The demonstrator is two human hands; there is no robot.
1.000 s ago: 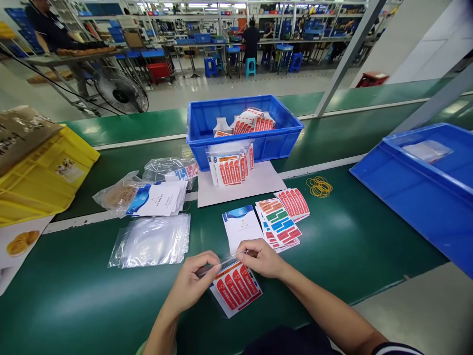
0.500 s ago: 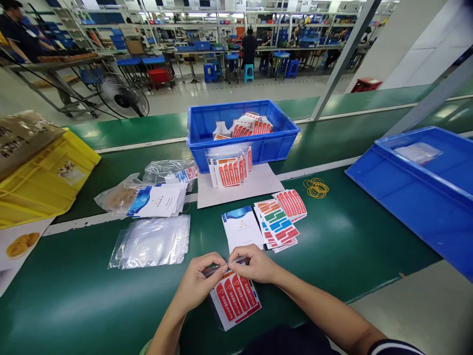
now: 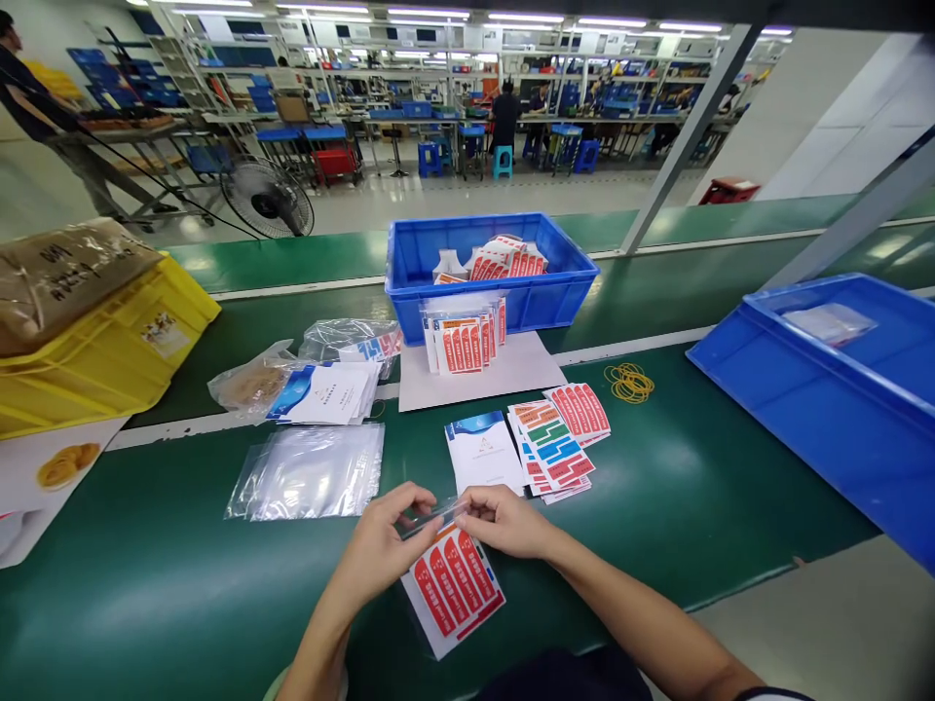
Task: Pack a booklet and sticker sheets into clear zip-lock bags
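Lg shiny green tabletop (image 3: 672,487) ran under both hands. Well R of R hand (image 3: 505,523) sat a tilted blue plastic bin (image 3: 796,404), w/ a yellow plastic crate (image 3: 109,360) well L of & beyond L hand (image 3: 380,547). Straight past both hands: blue rectangular plastic bin (image 3: 544,307), upright sticker pouches (image 3: 462,346) at its front wall, then a flat white board (image 3: 515,372), nearer. Stack of clear plastic bags (image 3: 317,475) lay just beyond L hand, to its L. Blue-and-white paper booklet (image 3: 486,458) crowded R hand's far side; multicolour sticker sheets (image 3: 555,443) just R of it. Both hands pinched the top of a clear plastic pouch w/ red-and-white stickers (image 3: 454,592), hanging btwn & nearer than them. Thin yellow rubber bands (image 3: 629,384) lay farther out, R of R hand. Tabletop's near edge cut R of R forearm; approx room for sideways moves: L of L forearm, & btwn R forearm & tilted bin.
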